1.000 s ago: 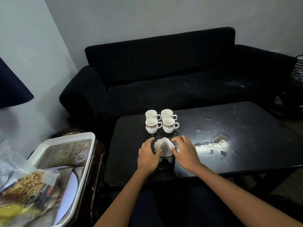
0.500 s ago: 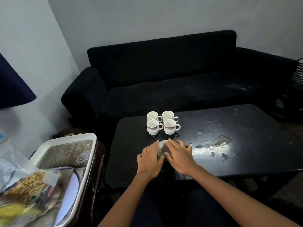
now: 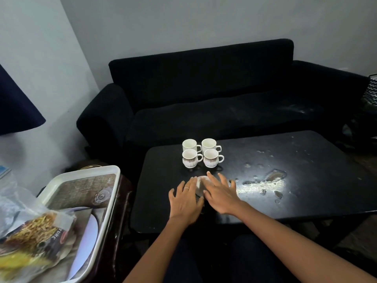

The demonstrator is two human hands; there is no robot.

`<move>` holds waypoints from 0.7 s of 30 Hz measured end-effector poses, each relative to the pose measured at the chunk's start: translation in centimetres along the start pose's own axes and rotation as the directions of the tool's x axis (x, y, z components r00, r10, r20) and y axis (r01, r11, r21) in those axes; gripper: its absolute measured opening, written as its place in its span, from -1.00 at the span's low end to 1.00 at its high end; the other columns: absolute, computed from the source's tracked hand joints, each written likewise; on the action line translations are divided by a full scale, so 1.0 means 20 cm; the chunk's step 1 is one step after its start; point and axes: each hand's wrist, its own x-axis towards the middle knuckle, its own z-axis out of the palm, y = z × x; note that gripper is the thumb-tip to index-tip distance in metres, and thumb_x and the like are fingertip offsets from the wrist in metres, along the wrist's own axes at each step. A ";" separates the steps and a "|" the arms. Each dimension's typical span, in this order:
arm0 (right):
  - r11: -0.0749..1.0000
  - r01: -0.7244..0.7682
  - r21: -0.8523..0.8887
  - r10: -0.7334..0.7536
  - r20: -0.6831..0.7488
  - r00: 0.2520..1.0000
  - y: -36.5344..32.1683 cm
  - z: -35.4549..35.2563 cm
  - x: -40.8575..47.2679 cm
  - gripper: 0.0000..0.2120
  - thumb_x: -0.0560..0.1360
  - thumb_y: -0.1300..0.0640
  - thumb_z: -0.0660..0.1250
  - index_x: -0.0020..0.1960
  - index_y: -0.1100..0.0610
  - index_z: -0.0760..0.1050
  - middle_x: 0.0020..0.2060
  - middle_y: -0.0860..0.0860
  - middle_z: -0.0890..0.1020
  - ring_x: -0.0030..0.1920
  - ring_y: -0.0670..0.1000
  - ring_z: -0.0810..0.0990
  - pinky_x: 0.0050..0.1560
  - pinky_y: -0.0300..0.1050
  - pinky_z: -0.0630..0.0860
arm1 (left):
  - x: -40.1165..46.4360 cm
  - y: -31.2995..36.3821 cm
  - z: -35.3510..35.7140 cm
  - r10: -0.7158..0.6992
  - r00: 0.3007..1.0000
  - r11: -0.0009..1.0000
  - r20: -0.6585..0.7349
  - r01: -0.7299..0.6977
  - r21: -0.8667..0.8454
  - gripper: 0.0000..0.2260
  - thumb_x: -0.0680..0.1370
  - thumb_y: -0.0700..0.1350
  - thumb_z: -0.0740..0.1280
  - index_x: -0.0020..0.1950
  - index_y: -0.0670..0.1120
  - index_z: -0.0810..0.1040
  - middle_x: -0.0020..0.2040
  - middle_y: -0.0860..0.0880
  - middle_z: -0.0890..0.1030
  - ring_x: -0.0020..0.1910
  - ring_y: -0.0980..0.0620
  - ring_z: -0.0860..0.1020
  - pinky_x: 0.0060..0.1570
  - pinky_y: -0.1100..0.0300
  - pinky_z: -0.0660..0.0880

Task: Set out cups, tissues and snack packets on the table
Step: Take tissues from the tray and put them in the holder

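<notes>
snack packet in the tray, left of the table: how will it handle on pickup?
Probably floppy: the snack packet is a thin, crumpled film bag lying slumped over the white tray, so it should sag from a one-point grip. Likely light for its size, since the contents look like loose fried strands. The glossy film may slip, so pinching a folded edge seems safer.

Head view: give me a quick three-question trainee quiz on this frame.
1. How many white ceramic cups stand on the black table?
2. True or false: the snack packets are already on the table.
3. Which sits under both hands: A) white tissues in a black mesh holder, B) a plate, C) a cup?

Key: 1) four; 2) false, they lie in the white tray; 3) A, with left hand and right hand spread over it.
</notes>
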 end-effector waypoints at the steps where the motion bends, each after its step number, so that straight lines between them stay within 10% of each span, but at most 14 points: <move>1: 1.000 -0.001 0.010 0.002 -0.015 1.000 0.00 0.00 0.00 -0.50 0.61 -0.06 -0.01 0.52 -0.07 -0.03 0.55 -0.06 -0.05 0.53 0.12 -0.07 0.41 0.29 -0.04 | 0.00 0.00 0.00 0.000 1.000 1.000 0.007 0.000 0.006 -0.47 0.61 0.11 0.08 0.56 0.05 0.03 0.57 0.08 0.10 0.55 0.00 0.03 0.46 -0.11 -0.04; 7: 0.945 -0.108 0.309 0.156 -0.137 0.978 0.02 -0.03 -0.03 -0.40 0.53 0.00 0.16 0.51 -0.02 0.02 0.50 -0.01 0.17 0.46 0.08 0.15 0.35 0.14 0.13 | -0.02 0.00 0.02 -0.077 0.996 0.982 -0.036 0.070 -0.174 -0.36 0.59 0.12 0.17 0.57 -0.02 -0.05 0.55 -0.01 0.17 0.51 -0.01 0.14 0.44 -0.05 0.11; 12: 0.650 -0.215 0.729 0.338 -0.024 0.941 0.08 0.00 -0.06 -0.32 0.42 0.21 0.27 0.49 0.02 0.10 0.48 0.02 0.23 0.45 0.07 0.21 0.43 0.09 0.19 | -0.06 -0.01 0.08 -0.216 0.973 0.781 0.081 0.222 -0.583 -0.38 0.58 -0.05 0.25 0.56 -0.09 0.03 0.54 -0.08 0.19 0.51 -0.03 0.18 0.45 0.08 0.16; 21: 0.527 -0.196 0.827 0.233 0.081 0.969 0.07 0.11 -0.10 -0.29 0.33 0.42 0.27 0.40 0.02 0.19 0.20 -0.04 0.43 0.20 -0.04 0.44 0.01 -0.29 0.40 | -0.08 0.03 0.15 -0.270 0.936 0.575 0.225 0.344 -0.743 -0.58 0.60 -0.20 0.21 0.46 -0.15 0.25 0.38 -0.09 0.43 0.33 0.01 0.41 0.26 0.23 0.31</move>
